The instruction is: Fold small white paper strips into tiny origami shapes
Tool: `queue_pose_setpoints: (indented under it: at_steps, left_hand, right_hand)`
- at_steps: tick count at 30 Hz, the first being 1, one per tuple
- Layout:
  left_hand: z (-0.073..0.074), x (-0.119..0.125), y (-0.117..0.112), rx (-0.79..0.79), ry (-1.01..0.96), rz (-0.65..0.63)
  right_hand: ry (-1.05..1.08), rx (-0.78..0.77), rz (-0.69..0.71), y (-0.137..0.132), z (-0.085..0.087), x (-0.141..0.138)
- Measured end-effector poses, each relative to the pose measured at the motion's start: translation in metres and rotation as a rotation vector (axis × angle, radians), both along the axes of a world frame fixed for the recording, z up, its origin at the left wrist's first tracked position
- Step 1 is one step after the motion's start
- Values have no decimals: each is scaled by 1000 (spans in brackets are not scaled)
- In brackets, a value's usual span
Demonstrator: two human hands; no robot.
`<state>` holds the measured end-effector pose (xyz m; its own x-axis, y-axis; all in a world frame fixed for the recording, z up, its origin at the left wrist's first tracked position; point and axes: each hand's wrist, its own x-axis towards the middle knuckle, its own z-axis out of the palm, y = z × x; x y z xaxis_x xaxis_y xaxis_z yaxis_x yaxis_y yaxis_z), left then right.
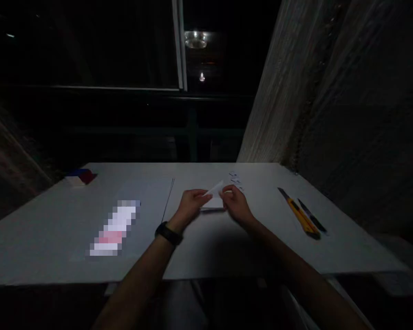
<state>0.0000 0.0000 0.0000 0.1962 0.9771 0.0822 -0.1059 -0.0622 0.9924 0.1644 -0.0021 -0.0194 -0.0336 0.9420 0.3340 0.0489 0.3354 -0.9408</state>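
A small piece of white paper (213, 201) is held between my two hands just above the table, with one flap folded up to a point. My left hand (191, 205), with a dark watch on its wrist, pinches the paper's left side between thumb and fingers. At the right edge of the paper, my right hand (237, 204) grips it with bent fingers. Several small paper pieces with dark marks (234, 177) lie on the table just beyond my right hand.
On the white table (261, 247), a yellow utility knife (299, 215) and a dark pen-like tool (312, 216) lie to the right. Large white sheets (154, 197) lie left, under a pixelated bright patch (115, 229). A blue, red and white block (80, 176) sits far left. A curtain (275, 91) hangs behind.
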Motion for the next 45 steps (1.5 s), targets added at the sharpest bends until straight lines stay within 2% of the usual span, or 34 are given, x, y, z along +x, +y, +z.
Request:
queue_pose_setpoints:
  at_steps: [4,9,14,17,23,30,37,45]
  left_hand:
    - [3,0,0,-30,-32,0]
    - [0,0,1,-75,-67,-7]
    - [-2,-1,2,-100,-75,-47]
    - [-1,-1,0,-104,-77,-66]
    - [2,2,-2,-92,-65,-52]
    - [0,2,-1,-69,-100,-35]
    - [0,3,-1,-97,-107,1]
    - [2,4,-2,-102,-112,4]
  right_hand:
    - [65,-24,-15,-3,4,0]
    - [-29,-127,10,-5,3,-1]
    - [-59,-119,-1,-7,4,-2]
    - [-76,-141,42,-10,7,-4]
    - [-286,-88,148,-13,1,-8]
    - [-349,-18,105,-13,-2,-9]
    - [-341,-31,149,-15,1,-9]
    - [-277,-120,184,-15,1,-9]
